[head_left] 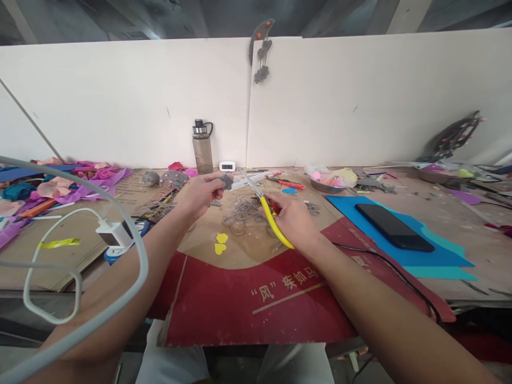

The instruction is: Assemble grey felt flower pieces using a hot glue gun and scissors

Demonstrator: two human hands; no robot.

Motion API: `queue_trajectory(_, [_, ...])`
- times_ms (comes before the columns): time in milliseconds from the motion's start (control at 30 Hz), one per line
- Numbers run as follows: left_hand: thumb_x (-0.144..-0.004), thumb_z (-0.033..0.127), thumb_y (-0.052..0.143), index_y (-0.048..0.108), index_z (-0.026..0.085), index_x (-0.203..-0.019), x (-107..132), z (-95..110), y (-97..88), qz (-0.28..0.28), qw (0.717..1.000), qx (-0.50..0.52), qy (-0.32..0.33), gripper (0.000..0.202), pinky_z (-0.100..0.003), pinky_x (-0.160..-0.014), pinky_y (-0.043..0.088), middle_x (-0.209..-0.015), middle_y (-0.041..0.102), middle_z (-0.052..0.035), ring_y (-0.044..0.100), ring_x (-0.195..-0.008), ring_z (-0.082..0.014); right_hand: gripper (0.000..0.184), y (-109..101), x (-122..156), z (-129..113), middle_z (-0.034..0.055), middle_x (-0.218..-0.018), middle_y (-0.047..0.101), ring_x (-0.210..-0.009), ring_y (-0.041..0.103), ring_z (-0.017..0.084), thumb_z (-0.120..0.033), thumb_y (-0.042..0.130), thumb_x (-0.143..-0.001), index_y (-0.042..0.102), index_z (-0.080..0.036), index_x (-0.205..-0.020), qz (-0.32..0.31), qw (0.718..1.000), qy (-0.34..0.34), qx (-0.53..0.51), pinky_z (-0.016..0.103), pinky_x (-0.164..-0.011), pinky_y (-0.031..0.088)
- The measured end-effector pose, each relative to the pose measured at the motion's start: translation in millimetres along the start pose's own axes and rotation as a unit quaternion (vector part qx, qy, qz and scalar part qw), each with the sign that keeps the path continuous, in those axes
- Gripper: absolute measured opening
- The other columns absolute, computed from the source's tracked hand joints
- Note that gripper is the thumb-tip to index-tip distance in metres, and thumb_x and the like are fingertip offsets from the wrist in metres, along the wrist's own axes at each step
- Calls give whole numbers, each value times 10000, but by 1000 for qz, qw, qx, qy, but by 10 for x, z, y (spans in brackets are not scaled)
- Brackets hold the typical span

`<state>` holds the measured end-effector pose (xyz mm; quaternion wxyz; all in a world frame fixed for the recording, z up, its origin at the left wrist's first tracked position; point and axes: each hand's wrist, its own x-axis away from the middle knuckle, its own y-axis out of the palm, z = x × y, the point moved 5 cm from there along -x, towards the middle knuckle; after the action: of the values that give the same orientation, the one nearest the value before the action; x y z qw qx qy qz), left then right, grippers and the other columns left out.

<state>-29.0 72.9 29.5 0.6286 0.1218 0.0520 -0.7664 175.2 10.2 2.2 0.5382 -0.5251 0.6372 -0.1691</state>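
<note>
My left hand [200, 193] is closed in a pinch on a small grey felt piece [226, 182], held above the cardboard sheet [240, 298]. My right hand [294, 218] grips yellow-handled scissors [270, 212]; their blades [250, 181] point up and left, close beside the felt piece. Two yellow heart cut-outs [220, 243] lie on the cardboard below my hands. Grey felt scraps [242, 213] lie between my hands.
A grey water bottle [201, 146] and a small white timer [226, 166] stand by the white back wall. A black phone [394, 226] rests on blue sheets [436, 256] at right. Coloured paper scraps [60, 184] are heaped at left; a white charger and cable [112, 234] lie near the left edge.
</note>
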Motion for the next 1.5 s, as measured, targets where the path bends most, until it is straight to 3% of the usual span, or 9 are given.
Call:
queue_trajectory(133, [-584,152,713,719,140,-784,-27,-24,-20,2,999,-37,21,201,-239,-485,293,-664,587,-3,388,-506,-59,339,-14,-27,22,53,-930,711,-760,613,183,-257,534,-832,635,-194,-1149,38,997,-27,-67,277,-699,432])
queue_trajectory(267, [-583,159,731,695,158,-745,-31,-31,-21,-1,999,-31,32,166,-235,-490,295,-675,584,9,399,-506,-56,372,33,-18,-5,74,-911,678,-767,585,195,-230,526,-832,588,-176,-1195,38,998,-55,-15,284,-695,407])
queue_trajectory(500, [-622,209,721,724,161,-743,3,-4,-5,-12,999,-33,25,130,-241,-478,261,-579,504,25,339,-492,-59,440,-13,26,-17,88,-989,665,-896,601,236,-177,510,-804,563,-234,-1238,28,995,-26,96,291,-702,388])
queue_trajectory(733, [-618,203,710,742,162,-729,3,29,-13,7,999,-23,33,123,-240,-482,279,-581,517,13,329,-502,-63,354,-53,39,-92,85,-1026,671,-946,595,233,-255,462,-884,582,-246,-1217,14,991,-28,131,284,-669,373])
queue_trajectory(933, [-641,221,696,757,174,-752,23,31,-25,19,997,-56,40,136,-235,-520,331,-640,585,-1,387,-530,-69,367,-66,52,-105,63,-965,671,-889,602,220,-272,477,-878,577,-268,-1231,22,991,-31,129,281,-646,366])
queue_trajectory(1167, [-659,250,692,744,168,-775,64,55,6,10,997,-75,28,152,-237,-592,422,-839,691,-69,607,-765,-154,374,-63,63,-111,63,-954,670,-872,606,220,-312,494,-877,578,-280,-1239,24,991,-30,129,283,-639,367])
queue_trajectory(1300, [-656,267,705,735,168,-799,66,54,27,-13,997,-66,23,176,-218,-499,363,-781,674,-58,627,-699,-150,354,-66,61,-117,63,-946,680,-839,616,218,-324,476,-886,598,-268,-1213,20,992,-25,124,285,-628,367])
queue_trajectory(1500, [-653,280,721,734,168,-806,66,56,35,-29,998,-56,19,190,-212,-480,355,-764,658,-46,612,-671,-134,385,-52,56,-98,53,-941,707,-783,625,219,-281,512,-840,595,-271,-1216,7,992,-23,127,287,-601,343])
